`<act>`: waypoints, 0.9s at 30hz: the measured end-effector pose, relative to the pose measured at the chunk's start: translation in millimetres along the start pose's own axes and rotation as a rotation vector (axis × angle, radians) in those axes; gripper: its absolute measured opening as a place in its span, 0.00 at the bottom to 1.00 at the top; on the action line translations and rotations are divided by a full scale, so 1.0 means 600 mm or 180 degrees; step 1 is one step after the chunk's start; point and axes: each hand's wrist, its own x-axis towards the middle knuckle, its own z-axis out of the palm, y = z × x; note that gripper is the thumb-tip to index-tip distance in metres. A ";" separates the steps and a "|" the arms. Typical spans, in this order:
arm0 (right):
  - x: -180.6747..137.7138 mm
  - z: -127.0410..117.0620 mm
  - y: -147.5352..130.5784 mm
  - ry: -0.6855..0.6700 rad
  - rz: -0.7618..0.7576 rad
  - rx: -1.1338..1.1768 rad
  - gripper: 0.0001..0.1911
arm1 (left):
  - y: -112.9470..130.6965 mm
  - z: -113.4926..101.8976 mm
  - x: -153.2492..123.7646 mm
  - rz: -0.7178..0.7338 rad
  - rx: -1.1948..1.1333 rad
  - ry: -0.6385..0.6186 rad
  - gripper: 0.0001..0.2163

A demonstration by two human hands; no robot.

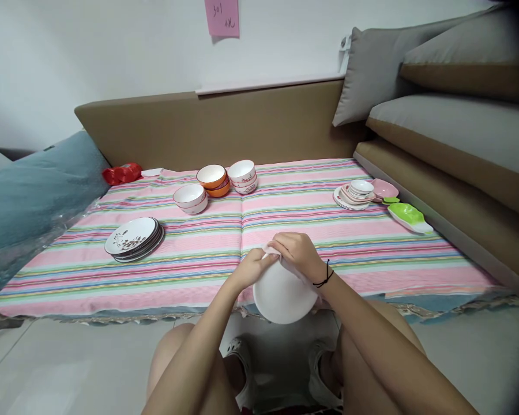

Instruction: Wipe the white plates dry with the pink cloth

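Observation:
A white round plate [282, 297] is tilted over my knees at the front edge of the striped cloth. My left hand [251, 268] grips its far rim, with the thumb on the near face. My right hand [298, 253] is closed around a thin white wiping cloth [271, 250] pressed on the same rim. Part of that wiping cloth runs along the plate's right side, and the fingers hide the rest. Both hands nearly touch each other at the top of the plate.
Patterned plates [134, 237] are stacked on the left. White bowls [191, 199], orange bowls [213, 180] and more white bowls [243, 176] stand behind. Small dishes [358, 193] and a green dish [409, 215] lie right, beside stacked cushions [454, 129]. A red bundle [123, 173] is far left.

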 end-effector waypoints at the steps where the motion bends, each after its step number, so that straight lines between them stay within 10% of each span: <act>1: 0.002 -0.002 0.002 0.0040 0.0127 -0.0014 0.19 | 0.000 -0.002 0.001 -0.0030 -0.0110 0.0033 0.17; 15: 0.012 0.007 0.057 0.0889 0.2050 0.1719 0.20 | 0.002 -0.045 0.016 0.0025 -0.2102 0.1915 0.23; 27: 0.005 -0.016 0.052 0.0108 0.1715 0.1194 0.21 | -0.006 -0.067 -0.002 -0.0551 -0.1497 0.0502 0.23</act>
